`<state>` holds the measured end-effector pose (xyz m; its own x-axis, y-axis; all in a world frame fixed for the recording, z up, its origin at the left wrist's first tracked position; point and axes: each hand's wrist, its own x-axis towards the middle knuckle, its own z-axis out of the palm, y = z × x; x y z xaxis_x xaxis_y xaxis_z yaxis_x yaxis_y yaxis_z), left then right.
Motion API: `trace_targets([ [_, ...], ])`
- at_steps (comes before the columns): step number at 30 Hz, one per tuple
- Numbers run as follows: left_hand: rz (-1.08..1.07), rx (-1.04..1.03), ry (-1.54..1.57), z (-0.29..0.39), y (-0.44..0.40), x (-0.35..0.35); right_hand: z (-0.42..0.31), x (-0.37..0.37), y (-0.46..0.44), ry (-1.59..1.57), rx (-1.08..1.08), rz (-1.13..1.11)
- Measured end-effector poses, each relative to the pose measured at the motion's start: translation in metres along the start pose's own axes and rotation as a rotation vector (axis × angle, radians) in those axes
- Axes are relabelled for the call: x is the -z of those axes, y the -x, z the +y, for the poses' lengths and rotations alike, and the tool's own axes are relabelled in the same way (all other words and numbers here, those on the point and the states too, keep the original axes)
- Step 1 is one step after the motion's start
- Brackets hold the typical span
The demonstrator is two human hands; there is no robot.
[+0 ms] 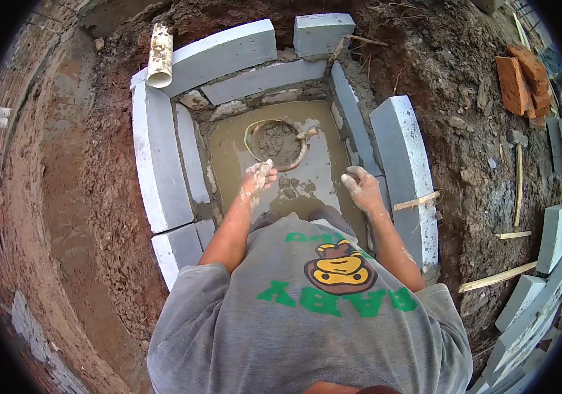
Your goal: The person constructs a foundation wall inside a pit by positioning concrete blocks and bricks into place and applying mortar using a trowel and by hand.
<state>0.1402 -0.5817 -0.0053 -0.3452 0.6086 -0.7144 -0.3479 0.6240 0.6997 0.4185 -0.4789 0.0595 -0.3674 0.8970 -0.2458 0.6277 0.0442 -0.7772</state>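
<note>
My left hand (259, 177), smeared with pale mortar, hovers at the near-left side of a round basin (302, 155) of wet mortar (279, 143). Its fingers are loosely bent and apart, with nothing visible in them; whether it touches the rim I cannot tell. My right hand (362, 189), also mortar-stained, is open beside the right inner wall, fingers half curled and holding nothing. A short pale handle-like piece (308, 133) lies across the basin's right rim. The basin sits in muddy water (228, 134) within a pit, and my legs are mostly hidden under my shirt.
Light grey blocks line the pit, including a left block (156, 151) and a right block (404, 151). A white pipe (161, 56) rests at the upper-left corner. A wooden strip (416, 201) crosses the right wall. Red bricks (522, 82) and more blocks (555, 236) lie at right.
</note>
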Motion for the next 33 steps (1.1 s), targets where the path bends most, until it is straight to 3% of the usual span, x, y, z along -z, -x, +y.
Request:
trace_targets([
  [5,0.044,-0.011,0.045,-0.017,0.002,0.044,-0.009,-0.035,-0.013,0.045,0.155,-0.056],
  [8,0.049,-0.060,0.058,-0.015,0.007,0.057,-0.035,-0.031,-0.006,0.065,0.081,-0.103],
  [17,0.016,-0.076,0.015,-0.001,0.003,0.037,0.003,-0.009,0.003,0.145,0.042,0.012],
  [25,-0.148,-0.103,-0.044,0.030,-0.018,-0.034,0.026,0.092,0.003,-0.081,-0.079,0.362],
  [33,-0.156,-0.128,-0.118,0.065,-0.009,-0.116,0.036,0.310,-0.060,0.170,0.175,0.953],
])
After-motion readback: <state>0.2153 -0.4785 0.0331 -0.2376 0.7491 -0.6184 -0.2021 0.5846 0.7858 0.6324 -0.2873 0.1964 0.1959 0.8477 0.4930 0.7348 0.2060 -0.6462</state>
